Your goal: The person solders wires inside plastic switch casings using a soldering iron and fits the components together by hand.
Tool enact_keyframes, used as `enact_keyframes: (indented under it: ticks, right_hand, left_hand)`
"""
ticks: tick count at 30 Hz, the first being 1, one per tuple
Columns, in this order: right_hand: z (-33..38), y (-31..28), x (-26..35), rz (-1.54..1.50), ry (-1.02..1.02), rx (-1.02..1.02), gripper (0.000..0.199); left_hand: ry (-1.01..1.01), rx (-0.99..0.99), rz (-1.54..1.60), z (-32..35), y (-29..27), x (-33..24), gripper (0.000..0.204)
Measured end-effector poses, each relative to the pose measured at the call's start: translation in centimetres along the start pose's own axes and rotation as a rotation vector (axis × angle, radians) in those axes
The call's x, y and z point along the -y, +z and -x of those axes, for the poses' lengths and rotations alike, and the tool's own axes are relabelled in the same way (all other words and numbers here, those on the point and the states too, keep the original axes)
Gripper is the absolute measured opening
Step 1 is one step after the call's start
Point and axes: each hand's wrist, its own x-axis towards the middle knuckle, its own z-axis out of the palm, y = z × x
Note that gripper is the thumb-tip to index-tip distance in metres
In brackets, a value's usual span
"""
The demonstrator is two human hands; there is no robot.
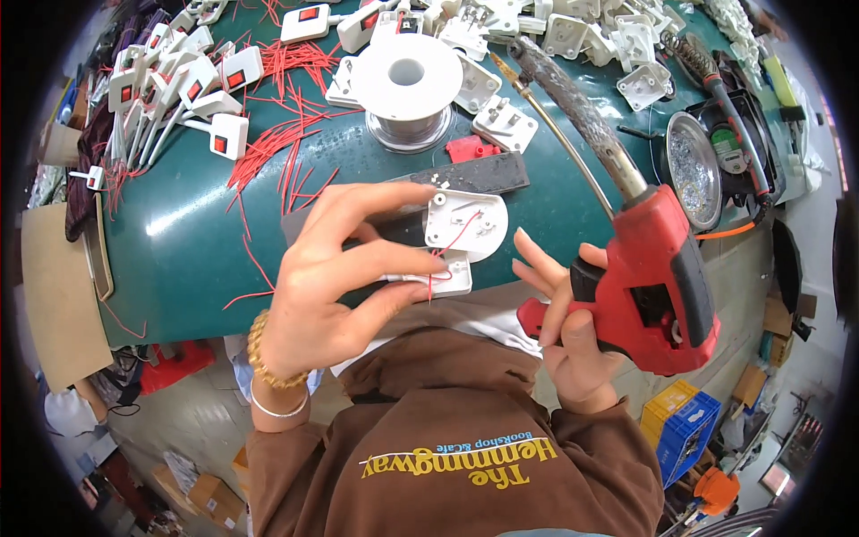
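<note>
My left hand (313,268) steadies a white plastic plug housing (490,234) at the table's near edge, its fingers spread around the top and side. Its open inside faces up, showing small metal parts and a thin red wire (461,236). Just below it, a smaller white plastic piece (459,276) sits at my left thumb and fingertips, with red wire across it. My right hand (577,345) grips a red and black soldering gun (662,277) by its handle, some fingers extended. The gun's long barrel and thin brass-coloured tube point away to the upper left, apart from the housing.
Beyond the housing lie a dark bar (492,174) and a solder wire spool (407,107). Loose red wires (282,134) and white switches with red rockers (199,88) fill the left. White housings (573,38) pile at the back. A metal dish (694,170) and soldering iron (743,121) stand right.
</note>
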Motion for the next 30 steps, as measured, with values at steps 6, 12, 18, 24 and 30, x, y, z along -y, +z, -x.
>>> enact_keyframes:
  ticks: [6,12,18,24,30]
  right_hand:
    - [-0.9,1.9,-0.3,-0.052,-0.044,0.026,0.063]
    - [-1.2,1.9,-1.4,0.094,-0.155,-0.001,0.063]
    - [2.3,-3.1,-0.2,0.128,-0.197,0.072,0.073]
    - [5.8,-8.6,3.3,0.167,-0.227,0.178,0.082]
    - [7.4,-7.1,5.9,0.239,0.108,0.008,0.067]
  left_hand:
    - [0.002,-0.055,0.074,-1.1,1.0,-0.1,0.012]
    - [-0.022,-0.103,-0.032,-1.7,3.0,0.0,0.010]
    - [-0.062,-0.096,-0.118,-1.4,2.4,-0.3,0.011]
    - [-0.091,-0.146,-0.082,-1.5,3.0,-0.4,0.012]
    - [-0.100,-0.213,-0.054,-0.8,3.6,0.0,0.013]
